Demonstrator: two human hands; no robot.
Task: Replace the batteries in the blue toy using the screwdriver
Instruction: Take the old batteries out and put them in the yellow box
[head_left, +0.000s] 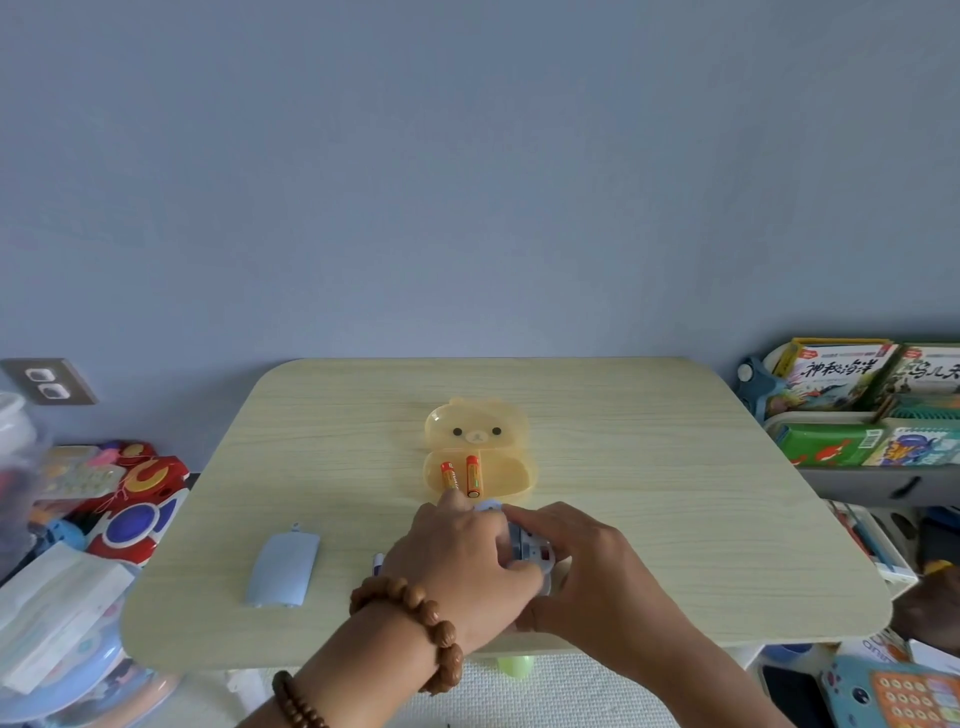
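Observation:
The blue toy (527, 545) lies on the pale wooden table (649, 493), mostly hidden under both hands, with its open battery bay facing up. My left hand (462, 566) curls round the toy's near and left side. My right hand (582, 561) grips its right side, fingers reaching over the bay. The toy's pale blue battery cover (283, 570) rests apart on the left. Two orange batteries (461, 475) lie in the open yellow bear-shaped case (506, 470) just beyond the hands. A purple-tipped end of the screwdriver (378, 562) pokes out by my left wrist.
Toys, a red and blue gadget (137, 512) and packets crowd the floor on the left. A shelf of picture books (852, 400) stands on the right. A blue toy phone (893, 696) lies at the lower right. The wall is behind the table.

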